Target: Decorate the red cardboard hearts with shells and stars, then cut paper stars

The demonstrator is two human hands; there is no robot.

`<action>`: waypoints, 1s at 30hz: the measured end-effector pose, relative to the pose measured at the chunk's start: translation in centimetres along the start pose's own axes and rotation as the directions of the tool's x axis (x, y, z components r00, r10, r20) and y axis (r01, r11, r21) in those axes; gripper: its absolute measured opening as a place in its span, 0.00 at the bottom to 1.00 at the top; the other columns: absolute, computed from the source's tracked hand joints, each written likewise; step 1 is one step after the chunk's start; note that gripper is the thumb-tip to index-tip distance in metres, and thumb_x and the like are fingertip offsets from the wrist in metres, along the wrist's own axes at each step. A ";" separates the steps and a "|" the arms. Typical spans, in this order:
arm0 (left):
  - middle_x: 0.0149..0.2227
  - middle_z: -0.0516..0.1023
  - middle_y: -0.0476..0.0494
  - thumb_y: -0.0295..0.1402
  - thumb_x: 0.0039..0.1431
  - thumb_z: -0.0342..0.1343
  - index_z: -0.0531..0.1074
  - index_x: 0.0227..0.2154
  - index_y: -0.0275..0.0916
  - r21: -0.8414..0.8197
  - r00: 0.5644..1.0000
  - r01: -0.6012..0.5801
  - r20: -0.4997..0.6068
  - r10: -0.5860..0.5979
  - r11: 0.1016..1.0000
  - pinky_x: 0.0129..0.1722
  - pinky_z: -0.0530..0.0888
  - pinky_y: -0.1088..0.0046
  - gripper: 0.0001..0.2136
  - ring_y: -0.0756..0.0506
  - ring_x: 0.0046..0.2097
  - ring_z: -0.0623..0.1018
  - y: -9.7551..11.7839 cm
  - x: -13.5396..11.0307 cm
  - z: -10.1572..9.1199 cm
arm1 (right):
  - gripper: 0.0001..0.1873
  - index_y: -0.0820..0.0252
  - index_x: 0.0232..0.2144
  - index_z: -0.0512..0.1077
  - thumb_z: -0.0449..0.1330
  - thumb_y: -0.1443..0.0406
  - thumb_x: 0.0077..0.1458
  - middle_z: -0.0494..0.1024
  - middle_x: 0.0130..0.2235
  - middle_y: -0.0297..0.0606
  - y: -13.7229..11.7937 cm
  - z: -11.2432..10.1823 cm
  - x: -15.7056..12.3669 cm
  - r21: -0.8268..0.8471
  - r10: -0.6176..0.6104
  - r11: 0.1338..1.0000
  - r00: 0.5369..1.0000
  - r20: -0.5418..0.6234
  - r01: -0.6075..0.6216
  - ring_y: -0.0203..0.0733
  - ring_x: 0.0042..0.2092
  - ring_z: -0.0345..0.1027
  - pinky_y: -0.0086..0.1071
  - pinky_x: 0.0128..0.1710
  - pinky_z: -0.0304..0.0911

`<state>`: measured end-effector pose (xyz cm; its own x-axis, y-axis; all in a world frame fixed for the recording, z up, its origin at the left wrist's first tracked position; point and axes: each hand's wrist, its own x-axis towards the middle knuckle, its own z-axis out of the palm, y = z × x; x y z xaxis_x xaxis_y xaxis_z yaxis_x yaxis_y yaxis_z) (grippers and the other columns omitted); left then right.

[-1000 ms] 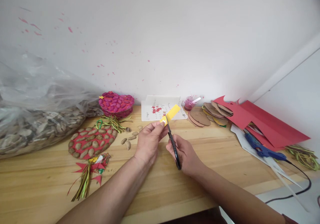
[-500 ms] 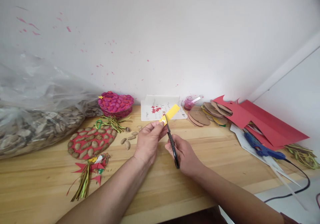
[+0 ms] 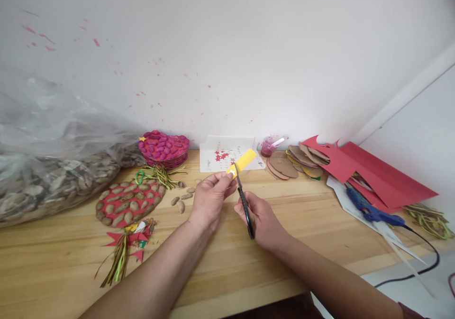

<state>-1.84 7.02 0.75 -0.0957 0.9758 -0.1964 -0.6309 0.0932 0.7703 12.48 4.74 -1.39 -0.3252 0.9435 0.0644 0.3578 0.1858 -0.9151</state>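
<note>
Over the middle of the table, my left hand [image 3: 210,196] pinches a strip of yellow paper [image 3: 246,159] with a small white star shape at its lower end. My right hand [image 3: 263,219] grips black-handled scissors [image 3: 244,204], their blades at the strip just past my left fingertips. Behind the strip, small red paper stars [image 3: 222,156] lie on a white printed sheet [image 3: 206,163]. Left of my left hand are a few loose peanuts [image 3: 181,207] and a red oval covered with peanuts [image 3: 128,206].
A clear bag of peanuts [image 3: 53,181] leans at the left. Magenta peanut-covered pieces [image 3: 164,147] stand against the wall. Cardboard ovals [image 3: 282,165], a cup of magenta paint [image 3: 269,146], red paper [image 3: 387,172] and a blue glue gun [image 3: 373,212] with a cord are to the right.
Hands, scissors and yellow strip hold almost the same pose. The whole view has shifted very slightly; nothing has been taken up or let go.
</note>
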 end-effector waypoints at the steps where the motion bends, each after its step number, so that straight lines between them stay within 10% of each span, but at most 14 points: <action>1: 0.27 0.77 0.49 0.37 0.38 0.74 0.77 0.26 0.32 0.018 1.000 -0.003 0.003 0.003 1.000 0.37 0.75 0.77 0.16 0.53 0.31 0.76 0.0 0.0 0.0 | 0.16 0.56 0.28 0.59 0.57 0.55 0.62 0.58 0.26 0.27 0.0 0.0 0.0 -0.001 0.001 1.000 1.000 0.000 -0.001 0.36 0.29 0.51 0.30 0.30 0.53; 30: 0.23 0.77 0.47 0.40 0.41 0.73 0.77 0.24 0.35 0.419 0.943 0.027 0.291 -0.162 0.908 0.27 0.69 0.77 0.15 0.53 0.24 0.71 2.6 -0.2 -0.4 | 0.23 0.55 0.26 0.59 0.58 0.46 0.60 0.60 0.23 0.26 -3.5 -5.2 -2.9 0.035 0.173 0.982 0.960 0.219 -0.185 0.34 0.24 0.55 0.32 0.24 0.52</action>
<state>-3.80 6.97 2.58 0.2358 0.9626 -0.1337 -0.2524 0.1935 0.9481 16.69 2.79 3.66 -0.4419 0.8780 -0.1837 0.3806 -0.0019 -0.9247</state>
